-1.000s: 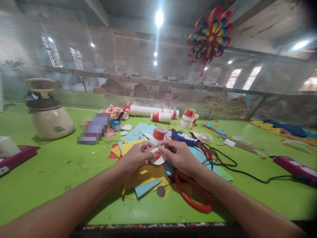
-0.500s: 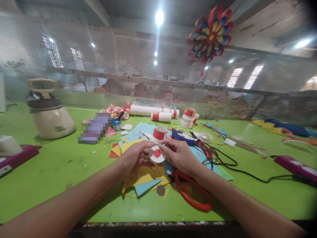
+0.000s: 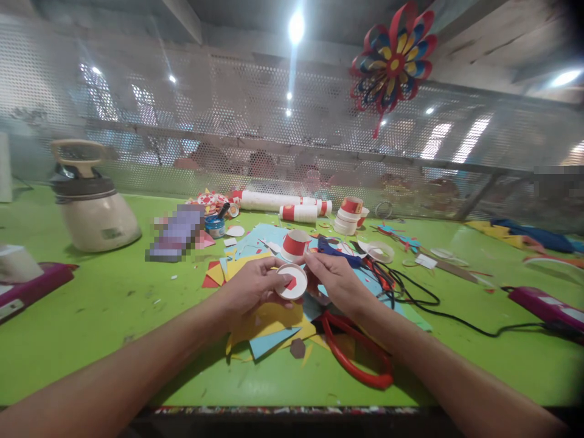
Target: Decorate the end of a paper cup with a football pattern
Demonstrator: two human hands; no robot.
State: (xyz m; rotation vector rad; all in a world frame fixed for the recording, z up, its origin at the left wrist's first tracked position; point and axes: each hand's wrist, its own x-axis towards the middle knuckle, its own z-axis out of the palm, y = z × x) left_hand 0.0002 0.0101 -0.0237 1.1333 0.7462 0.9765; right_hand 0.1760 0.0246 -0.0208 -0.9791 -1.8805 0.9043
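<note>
The left hand [image 3: 255,285] held a shallow, round white paper piece [image 3: 298,292] with a raised rim, gripped at its left side, the thumb on its face and the other fingers curled behind. A red paper patch [image 3: 291,283] sat in the middle of that face, the left thumb overlapping its left part. The right hand [image 3: 335,277] was just beside the piece, thumb and forefinger drawn close together near its upper right rim; whether they pinched anything could not be told.

Just beyond the fingertips of both hands stood a red-and-white paper cup [image 3: 295,246]. Past the right fingers lay a dark blue tool [image 3: 341,253], with a roll of clear tape [image 3: 379,252] farther to the right. Below the left fingers, on the near side, were yellow paper [image 3: 274,316], a pointed light-blue paper strip [image 3: 272,343] and a small brown hexagon [image 3: 298,348]. The scissors with red handles [image 3: 358,370] lay below the right fingers, partly hidden by that hand and forearm. Well beyond the left fingers stood a blue glue jar [image 3: 215,227], and straight beyond both hands a sleeve of nested paper cups [image 3: 298,213] lay on its side upon the green table [image 3: 109,322].
</note>
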